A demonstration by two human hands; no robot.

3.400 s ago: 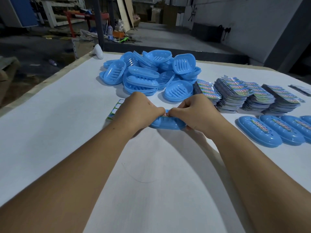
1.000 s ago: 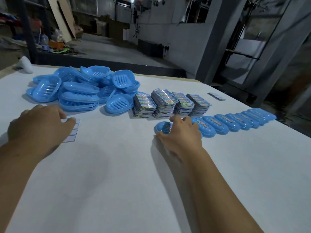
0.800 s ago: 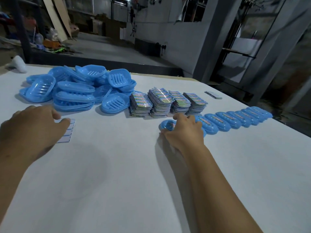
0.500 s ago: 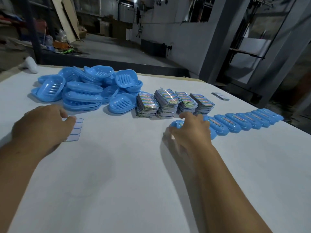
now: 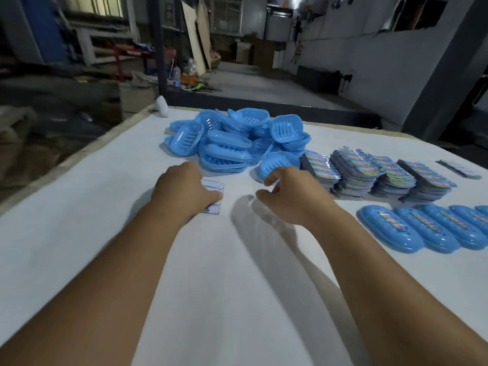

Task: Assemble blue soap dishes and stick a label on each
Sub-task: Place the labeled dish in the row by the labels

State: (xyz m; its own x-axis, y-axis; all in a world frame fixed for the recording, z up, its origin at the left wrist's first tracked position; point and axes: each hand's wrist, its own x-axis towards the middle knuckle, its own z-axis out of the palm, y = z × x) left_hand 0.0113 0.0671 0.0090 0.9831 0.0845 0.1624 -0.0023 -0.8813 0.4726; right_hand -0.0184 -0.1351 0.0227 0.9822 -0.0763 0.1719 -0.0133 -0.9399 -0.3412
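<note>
A heap of loose blue soap dish halves sits toward the far side of the white tabletop, ribbed trays and lids tumbled over one another. One tray lies at the heap's near edge, and the right hand hangs just in front of it, fingers loosely curled with thumb and forefinger parted, gripping nothing that I can see. Whether a fingertip touches that tray, I cannot tell. The left hand lies knuckles-up on a small sheet of labels, covering its left part; how the fingers lie underneath is hidden from here. Off to the right, a row of assembled dishes lies side by side along the near right of the tabletop, each with a colourful label strip along its top, the row running out of view. Behind that row stand several stacks of printed label sheets, just beside the heap, with one thin separate sheet further right. A small white object rests at the far left corner. Beyond the tabletop is a dim workshop floor with boards and clutter.
</note>
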